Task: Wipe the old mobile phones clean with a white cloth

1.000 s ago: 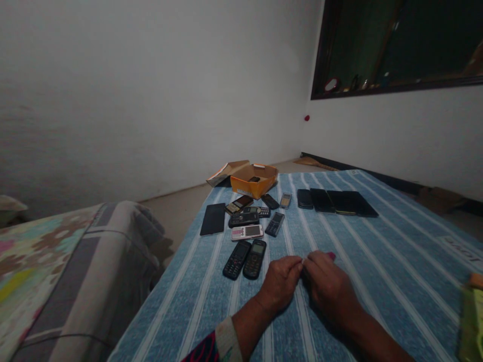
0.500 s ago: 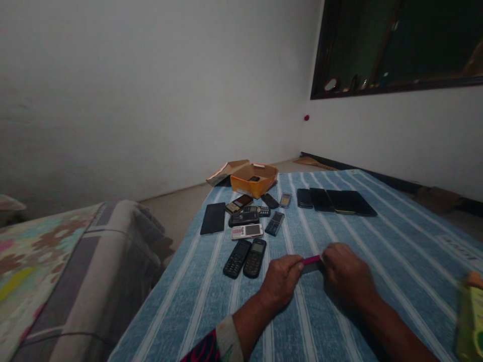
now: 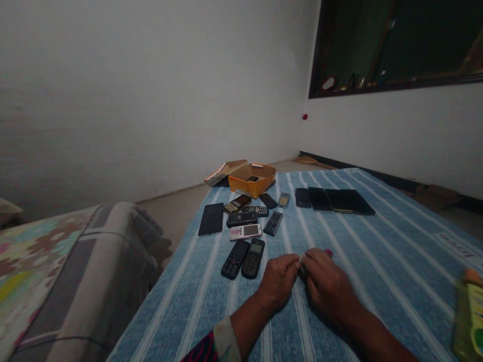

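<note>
My left hand is closed in a pinch over the striped cloth, its fingertips meeting those of my right hand. Whatever lies between the left fingers is hidden. My right hand is curled around a slim pink object; only a small pink end shows past its knuckles, so its kind is unclear. Left of my hands two black keypad phones, one beside the other, lie side by side. Beyond them are a white-and-pink phone, a dark keypad phone and several other phones.
A blue striped cloth covers the surface. An open orange box with a phone inside stands at the far end. A flat black tablet-like piece lies left; dark flat devices lie right. A yellow-green bottle stands at the right edge.
My right hand has moved left until its fingertips meet my left hand. The pink strip that spanned the gap between them now shows only behind the right knuckles.
</note>
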`<state>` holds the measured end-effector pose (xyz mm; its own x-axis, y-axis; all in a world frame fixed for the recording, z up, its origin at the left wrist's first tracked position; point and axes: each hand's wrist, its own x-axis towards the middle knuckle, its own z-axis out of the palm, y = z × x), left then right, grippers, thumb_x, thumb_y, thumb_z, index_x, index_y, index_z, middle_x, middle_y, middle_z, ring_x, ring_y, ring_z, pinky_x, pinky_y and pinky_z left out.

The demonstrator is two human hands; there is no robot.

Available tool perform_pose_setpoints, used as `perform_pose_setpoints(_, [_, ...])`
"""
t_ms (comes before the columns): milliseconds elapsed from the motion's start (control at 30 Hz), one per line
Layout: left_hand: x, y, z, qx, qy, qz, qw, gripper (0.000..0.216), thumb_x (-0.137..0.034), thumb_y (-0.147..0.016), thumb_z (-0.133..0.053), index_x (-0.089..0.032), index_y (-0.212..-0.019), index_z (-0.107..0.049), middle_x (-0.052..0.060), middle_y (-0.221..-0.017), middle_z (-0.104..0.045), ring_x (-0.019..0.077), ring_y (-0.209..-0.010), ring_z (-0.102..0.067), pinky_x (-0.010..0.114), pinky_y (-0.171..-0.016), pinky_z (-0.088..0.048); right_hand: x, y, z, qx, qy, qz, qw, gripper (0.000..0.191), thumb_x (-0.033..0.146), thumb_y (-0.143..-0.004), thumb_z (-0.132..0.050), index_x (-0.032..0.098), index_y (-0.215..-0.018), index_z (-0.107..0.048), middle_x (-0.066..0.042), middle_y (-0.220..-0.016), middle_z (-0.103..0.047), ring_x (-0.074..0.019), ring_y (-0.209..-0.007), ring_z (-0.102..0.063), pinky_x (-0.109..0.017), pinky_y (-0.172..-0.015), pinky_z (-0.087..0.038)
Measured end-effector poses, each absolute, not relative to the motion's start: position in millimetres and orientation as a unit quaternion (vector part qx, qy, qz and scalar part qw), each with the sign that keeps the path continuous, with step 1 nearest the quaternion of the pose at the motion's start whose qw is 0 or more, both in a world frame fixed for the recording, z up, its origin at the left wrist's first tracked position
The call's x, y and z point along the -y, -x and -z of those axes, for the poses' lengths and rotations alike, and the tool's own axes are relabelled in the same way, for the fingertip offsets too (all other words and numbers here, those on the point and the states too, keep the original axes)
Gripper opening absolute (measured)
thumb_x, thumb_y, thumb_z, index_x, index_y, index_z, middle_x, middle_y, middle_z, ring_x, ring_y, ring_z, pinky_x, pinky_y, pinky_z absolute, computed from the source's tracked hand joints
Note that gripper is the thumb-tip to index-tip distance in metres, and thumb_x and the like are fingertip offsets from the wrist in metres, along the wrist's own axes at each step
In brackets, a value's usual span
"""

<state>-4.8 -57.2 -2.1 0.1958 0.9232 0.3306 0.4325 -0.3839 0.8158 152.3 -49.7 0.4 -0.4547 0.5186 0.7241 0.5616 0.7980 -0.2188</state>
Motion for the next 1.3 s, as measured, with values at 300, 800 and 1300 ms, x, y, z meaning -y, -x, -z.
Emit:
perform_pose_setpoints(300, [59,6,0,-0.463,-0.721,-0.425,0.292,0.031,-0.03,-0.095,-0.042,-0.016,-0.084,-0.068,0.005,-0.078,-0.069,0.0174,-0.075,-0.063,0.026,-0.073,-0.047,50,-154,1,0.845,0.315,0.037,0.429,0.025,0.004,-0.09,-0.041,0.018,-0.102,-0.058,-0.011,-0.099,-0.064,-0.0219,-0.096,-0.062,-0.036,-0.084,-0.054])
perform_pose_setpoints(800, [60,4,0,-0.463,-0.725,-0.423,0.284,0.034,-0.032,-0.097,-0.041,-0.016,-0.084,-0.068,0.004,-0.076,-0.067,0.0164,-0.073,-0.062,0.025,-0.073,-0.046,39,-168,3,0.847,0.333,0.066,0.41,0.021,0.004,-0.086,-0.044,0.019,-0.09,-0.059,-0.009,-0.092,-0.064,-0.0211,-0.088,-0.061,-0.033,-0.077,-0.052])
perform_pose_setpoints(1300, [61,5,-2,-0.465,-0.723,-0.423,0.287,0.032,-0.031,-0.096,-0.041,-0.017,-0.086,-0.068,0.004,-0.077,-0.068,0.017,-0.072,-0.062,0.026,-0.073,-0.047,45,-159,1,0.85,0.319,0.06,0.415,0.021,0.003,-0.085,-0.043,0.019,-0.086,-0.056,-0.01,-0.093,-0.063,-0.0204,-0.088,-0.061,-0.032,-0.077,-0.051])
